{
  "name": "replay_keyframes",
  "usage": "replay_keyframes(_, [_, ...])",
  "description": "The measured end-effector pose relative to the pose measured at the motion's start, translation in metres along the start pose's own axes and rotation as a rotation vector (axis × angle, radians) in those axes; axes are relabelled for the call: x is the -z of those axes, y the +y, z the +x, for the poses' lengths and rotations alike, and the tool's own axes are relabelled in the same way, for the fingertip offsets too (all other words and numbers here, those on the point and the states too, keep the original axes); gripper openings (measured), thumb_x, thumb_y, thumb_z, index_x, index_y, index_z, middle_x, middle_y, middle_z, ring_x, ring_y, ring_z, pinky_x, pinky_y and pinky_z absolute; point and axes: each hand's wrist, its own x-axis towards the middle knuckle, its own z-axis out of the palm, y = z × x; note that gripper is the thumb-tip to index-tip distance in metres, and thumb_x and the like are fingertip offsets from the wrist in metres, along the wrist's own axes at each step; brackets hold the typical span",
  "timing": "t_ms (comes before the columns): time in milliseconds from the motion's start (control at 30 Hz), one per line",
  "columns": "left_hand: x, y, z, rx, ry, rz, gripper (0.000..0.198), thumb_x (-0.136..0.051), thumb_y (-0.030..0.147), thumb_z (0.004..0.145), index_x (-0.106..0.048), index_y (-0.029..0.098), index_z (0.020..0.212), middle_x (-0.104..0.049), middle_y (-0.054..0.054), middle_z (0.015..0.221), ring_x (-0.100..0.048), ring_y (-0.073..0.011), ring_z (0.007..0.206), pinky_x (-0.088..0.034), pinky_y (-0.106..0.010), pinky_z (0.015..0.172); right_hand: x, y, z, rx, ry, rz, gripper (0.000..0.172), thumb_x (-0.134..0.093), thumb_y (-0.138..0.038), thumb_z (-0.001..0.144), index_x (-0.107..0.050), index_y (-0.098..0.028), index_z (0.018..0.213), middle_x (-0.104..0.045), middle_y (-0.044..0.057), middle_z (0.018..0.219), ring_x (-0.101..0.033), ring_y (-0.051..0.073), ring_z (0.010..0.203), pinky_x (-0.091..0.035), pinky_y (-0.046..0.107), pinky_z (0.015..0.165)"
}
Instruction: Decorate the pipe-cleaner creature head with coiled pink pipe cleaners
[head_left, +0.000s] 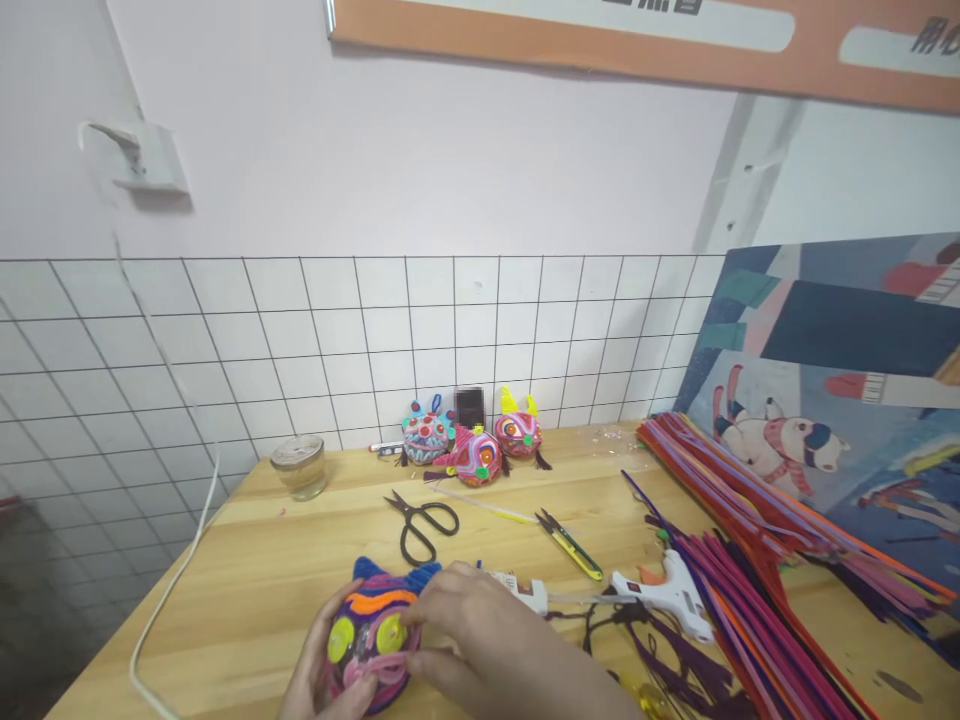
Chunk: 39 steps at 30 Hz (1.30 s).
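Note:
A round animal-face craft (367, 603), covered in coloured pipe cleaners with blue ears and yellow-green eyes, is near the table's front edge. My left hand (319, 660) wraps round its left side, with the thumb on the lower front. My right hand (480, 640) is at its right side, fingers bent and closed near the right eye. Between the fingertips and my left thumb runs a pink pipe cleaner (386, 664) across the lower face; my right hand appears to pinch its end. Beyond the craft lie black-handled scissors (420, 525), opened slightly.
Yellow thread snips (570, 545) and a white glue gun (667, 590) with a dark cord lie to the right. Pipe cleaner bundles (750, 600) cover the right side. Three finished crafts (476, 457) stand by the tiled wall. A glass jar (298, 467) is at the left, beside a white cable (169, 600).

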Motion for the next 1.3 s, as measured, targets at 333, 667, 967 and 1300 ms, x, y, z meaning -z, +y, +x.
replay_keyframes(333, [0.001,0.010,-0.010,0.100,-0.161,-0.158,0.069,-0.080,0.027,0.060,-0.052,0.028,0.123,-0.065,-0.011,0.114,-0.059,-0.0313,0.108,-0.041,-0.043,0.096,0.000,0.013,0.005,-0.085,0.055,0.113,0.022,-0.048,-0.015,0.089,-0.068,-0.019,0.099,-0.068,0.007,0.094,-0.059,0.019,0.090,-0.046,0.030,0.081])
replay_keyframes(667, [-0.002,0.012,-0.016,0.164,-0.249,-0.219,0.071,-0.080,0.027,0.060,-0.050,0.029,0.125,-0.063,-0.010,0.117,-0.055,-0.0308,0.114,-0.040,-0.042,0.098,-0.014,0.005,0.008,0.021,0.052,0.251,0.022,-0.059,-0.021,0.086,-0.064,-0.024,0.108,-0.062,0.005,0.097,-0.058,0.017,0.089,-0.048,0.028,0.078])
replay_keyframes(967, [-0.001,0.009,-0.015,0.157,-0.279,-0.162,0.077,-0.083,0.030,0.056,-0.049,0.029,0.125,-0.062,-0.012,0.120,-0.057,-0.0319,0.110,-0.043,-0.041,0.092,-0.023,0.008,0.004,0.125,0.006,-0.009,0.024,-0.050,-0.021,0.089,-0.066,-0.027,0.106,-0.060,0.008,0.099,-0.055,0.019,0.086,-0.046,0.030,0.070])
replay_keyframes(1300, [0.001,0.009,-0.014,0.128,-0.267,-0.088,0.065,-0.080,0.028,0.061,-0.053,0.023,0.120,-0.064,-0.012,0.114,-0.058,-0.0299,0.106,-0.042,-0.040,0.091,-0.029,0.012,0.007,0.218,0.012,-0.168,0.026,-0.045,-0.014,0.089,-0.066,-0.020,0.104,-0.064,0.012,0.089,-0.058,0.021,0.076,-0.047,0.031,0.063])
